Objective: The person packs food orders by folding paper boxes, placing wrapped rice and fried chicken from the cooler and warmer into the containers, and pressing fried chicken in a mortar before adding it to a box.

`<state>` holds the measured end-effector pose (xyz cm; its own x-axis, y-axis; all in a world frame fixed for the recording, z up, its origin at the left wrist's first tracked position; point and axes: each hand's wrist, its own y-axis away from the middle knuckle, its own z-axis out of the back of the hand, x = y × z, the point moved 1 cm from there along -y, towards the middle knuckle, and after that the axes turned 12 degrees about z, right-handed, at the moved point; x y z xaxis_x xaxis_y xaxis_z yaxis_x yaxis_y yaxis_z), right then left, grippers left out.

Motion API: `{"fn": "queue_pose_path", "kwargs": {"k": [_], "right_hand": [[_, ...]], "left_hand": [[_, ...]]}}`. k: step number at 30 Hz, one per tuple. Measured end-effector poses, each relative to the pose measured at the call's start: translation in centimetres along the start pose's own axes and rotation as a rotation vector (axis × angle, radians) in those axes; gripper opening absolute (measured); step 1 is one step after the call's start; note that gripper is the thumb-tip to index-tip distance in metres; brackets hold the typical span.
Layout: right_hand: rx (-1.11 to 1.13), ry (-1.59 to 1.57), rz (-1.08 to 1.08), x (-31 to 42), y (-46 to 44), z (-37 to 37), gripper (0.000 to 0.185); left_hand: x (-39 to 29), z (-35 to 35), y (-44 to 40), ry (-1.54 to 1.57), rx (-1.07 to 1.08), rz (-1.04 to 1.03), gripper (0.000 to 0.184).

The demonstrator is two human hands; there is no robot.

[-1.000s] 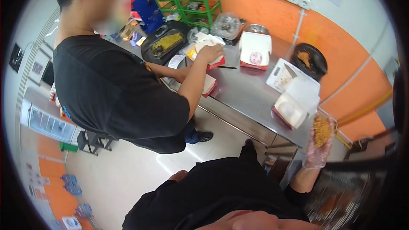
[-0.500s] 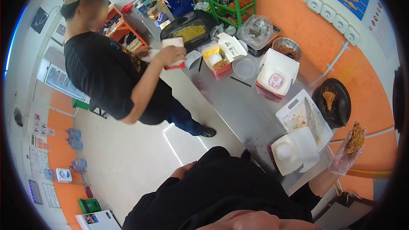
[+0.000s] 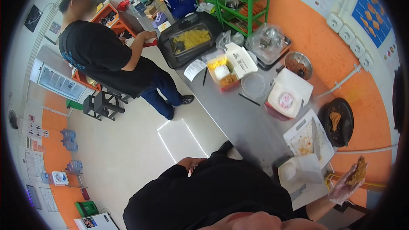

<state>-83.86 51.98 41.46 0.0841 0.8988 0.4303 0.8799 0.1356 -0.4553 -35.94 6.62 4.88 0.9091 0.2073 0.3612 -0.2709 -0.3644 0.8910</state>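
At the right, past the table's end, my right hand (image 3: pixel 341 189) wears a clear plastic glove and holds a piece of breaded fried chicken (image 3: pixel 357 174). Close to it stands an open white box (image 3: pixel 309 168) with a rounded mound of rice (image 3: pixel 289 171) inside. A knife (image 3: pixel 315 138) lies on a crumb-strewn white cutting board (image 3: pixel 300 138) just beyond. Another fried chicken piece (image 3: pixel 335 120) rests in a black mortar-like bowl (image 3: pixel 348 123). My left hand (image 3: pixel 192 162) is low beside my black shirt, its fingers mostly hidden.
A co-worker (image 3: pixel 100 47) in a cap and black shirt stands across at the left, hands at the counter. On the steel table (image 3: pixel 226 115) are an open meal box (image 3: pixel 240 61), a box with a wrapped round item (image 3: pixel 285 100), a clear lid (image 3: pixel 254 86) and a green rack (image 3: pixel 243 6).
The view has shifted, and the co-worker has turned away toward the far counter, taking the red-and-white box along. My right hand still holds the chicken, slightly lower in view.
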Motion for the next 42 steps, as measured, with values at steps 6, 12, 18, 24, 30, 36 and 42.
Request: {"fn": "queue_pose_path", "kwargs": {"k": [6, 12, 18, 24, 30, 36, 42], "right_hand": [[-0.038, 0.139, 0.053, 0.4, 2.1, -0.9, 0.061], [-0.277, 0.45, 0.189, -3.3, 3.1, -8.4, 0.05], [-0.437, 0.529, 0.28, -7.2, 3.4, -12.1, 0.044], [-0.491, 0.584, 0.318, -8.7, 3.4, -13.9, 0.038], [-0.514, 0.601, 0.346, -9.5, 3.9, -14.8, 0.032], [-0.52, 0.621, 0.354, -9.9, 4.1, -15.0, 0.027], [-0.529, 0.628, 0.37, -10.0, 4.3, -15.1, 0.022]], "left_hand": [[-5.1, 7.8, -2.4, 0.39, -0.487, -0.62, 0.053], [-9.0, 16.9, -0.3, 0.483, -0.96, -0.955, 0.047], [-9.9, 19.1, 1.5, 0.494, -0.857, -0.909, 0.049], [-8.3, 20.5, -7.6, -0.195, -0.886, -0.665, 0.061], [-5.2, 18.4, -4.3, -0.257, -0.797, -0.469, 0.061], [-5.7, 21.1, -4.0, -0.114, -0.791, -0.502, 0.058], [-7.3, 23.8, -9.9, -0.324, -0.848, -0.616, 0.057]]}}
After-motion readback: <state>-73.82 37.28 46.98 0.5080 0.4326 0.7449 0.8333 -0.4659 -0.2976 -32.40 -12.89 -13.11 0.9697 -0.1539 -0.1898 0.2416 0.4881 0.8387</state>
